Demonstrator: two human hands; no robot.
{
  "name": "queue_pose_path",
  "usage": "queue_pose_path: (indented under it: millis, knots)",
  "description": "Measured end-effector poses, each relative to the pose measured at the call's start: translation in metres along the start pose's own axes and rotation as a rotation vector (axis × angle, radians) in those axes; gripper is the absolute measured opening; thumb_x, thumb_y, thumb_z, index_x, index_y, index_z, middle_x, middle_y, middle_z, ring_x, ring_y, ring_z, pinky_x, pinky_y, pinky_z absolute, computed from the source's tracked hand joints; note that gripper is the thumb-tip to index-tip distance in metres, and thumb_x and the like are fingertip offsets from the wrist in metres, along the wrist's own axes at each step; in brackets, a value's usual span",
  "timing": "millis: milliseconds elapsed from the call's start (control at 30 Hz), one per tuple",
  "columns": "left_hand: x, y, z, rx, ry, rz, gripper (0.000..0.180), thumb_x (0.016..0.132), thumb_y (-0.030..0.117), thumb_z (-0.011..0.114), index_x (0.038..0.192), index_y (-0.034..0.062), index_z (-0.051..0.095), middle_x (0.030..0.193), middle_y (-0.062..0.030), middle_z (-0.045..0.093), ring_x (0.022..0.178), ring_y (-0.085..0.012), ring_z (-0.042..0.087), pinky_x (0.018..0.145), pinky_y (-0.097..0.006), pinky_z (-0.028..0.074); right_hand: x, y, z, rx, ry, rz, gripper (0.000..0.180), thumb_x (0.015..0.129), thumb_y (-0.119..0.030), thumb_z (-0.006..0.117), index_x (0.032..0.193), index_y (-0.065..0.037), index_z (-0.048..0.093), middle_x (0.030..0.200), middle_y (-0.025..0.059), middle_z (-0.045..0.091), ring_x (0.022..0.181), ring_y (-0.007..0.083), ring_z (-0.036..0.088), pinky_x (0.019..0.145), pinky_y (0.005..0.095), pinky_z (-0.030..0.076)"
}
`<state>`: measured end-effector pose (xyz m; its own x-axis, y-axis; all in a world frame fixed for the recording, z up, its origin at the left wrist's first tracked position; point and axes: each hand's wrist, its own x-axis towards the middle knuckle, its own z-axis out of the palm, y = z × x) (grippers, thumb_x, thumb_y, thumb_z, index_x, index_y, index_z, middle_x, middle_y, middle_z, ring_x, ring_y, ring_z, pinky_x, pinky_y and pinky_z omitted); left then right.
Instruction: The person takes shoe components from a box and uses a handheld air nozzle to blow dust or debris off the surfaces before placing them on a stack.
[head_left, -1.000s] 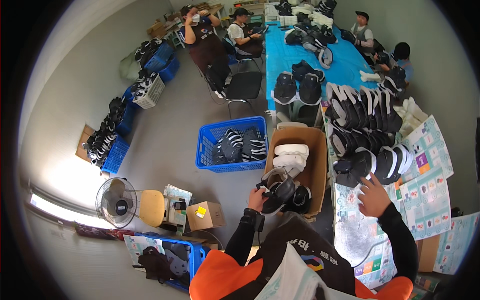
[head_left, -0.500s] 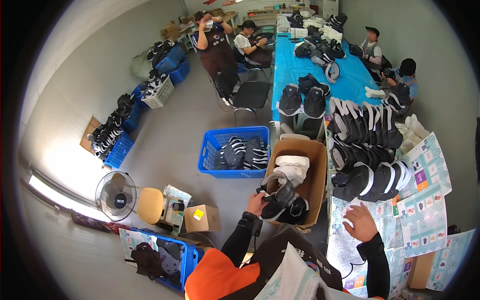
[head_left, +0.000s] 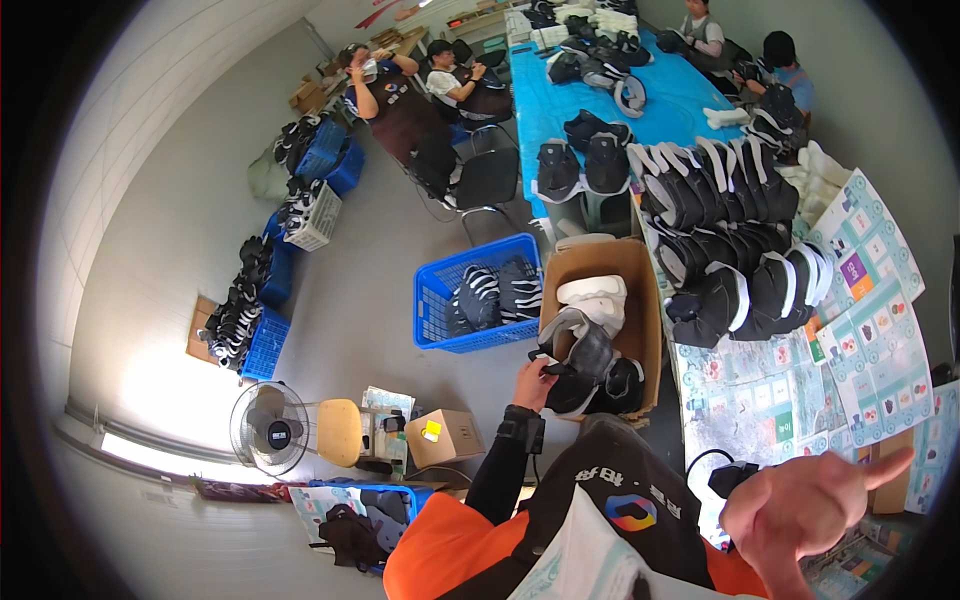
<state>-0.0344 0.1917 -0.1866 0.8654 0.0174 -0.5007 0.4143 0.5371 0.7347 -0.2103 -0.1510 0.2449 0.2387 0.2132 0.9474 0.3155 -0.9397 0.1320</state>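
My left hand (head_left: 533,385) is closed on the edge of a black and grey shoe upper (head_left: 588,352), which lies over the near side of a cardboard box (head_left: 648,290). Behind it in the box are white foot-shaped forms (head_left: 594,292), and another black shoe upper (head_left: 620,384) sits beside it. Raised close to the camera at the lower right is my right hand (head_left: 795,505), holding nothing. One finger stretches out to the right; the others are partly hidden. Left of that hand, above the bench, rows of black shoe uppers with white linings (head_left: 730,235) stand stacked.
Left of the box, a blue basket (head_left: 432,310) holds dark uppers. A fan (head_left: 268,430), a wooden stool (head_left: 338,432) and a small carton (head_left: 445,437) stand at the left. Printed sheets (head_left: 880,340) cover the bench. Several people sit or stand around the blue-covered table (head_left: 690,85).
My right hand has left the bench area and come up toward the camera at the lower right. My left hand stays on the shoe upper at the box. The view has turned slightly.
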Motion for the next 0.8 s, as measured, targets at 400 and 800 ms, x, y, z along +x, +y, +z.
queue_pose_path:
  millis: [400, 800]
  knots:
    - [0.001, -0.015, -0.019, 1.367, -0.139, 0.727, 0.017, 0.087, 0.011, 0.074, 0.1, 0.0023, 0.069, 0.096, -0.0141, 0.072, 0.093, -0.0283, 0.07, 0.08, -0.04, 0.056, -0.25, 0.051, 0.044, -0.04, -1.13, 0.586, 0.054, 0.088, -0.035, 0.074, 0.132, -0.007, 0.061, 0.124, 0.014, 0.065, 0.12, 0.0345, 0.059, 0.107, 0.0562, 0.037]
    - [0.254, 0.059, -0.025, 1.529, -0.727, 0.437, 0.049, 0.065, 0.021, 0.088, 0.106, 0.0074, 0.064, 0.088, -0.0207, 0.069, 0.084, -0.0398, 0.068, 0.072, -0.047, 0.054, -0.336, 0.029, -0.012, 0.202, -1.19, 0.995, 0.051, 0.087, -0.033, 0.077, 0.124, 0.001, 0.067, 0.102, 0.0192, 0.072, 0.099, 0.0362, 0.068, 0.087, 0.0432, 0.054]
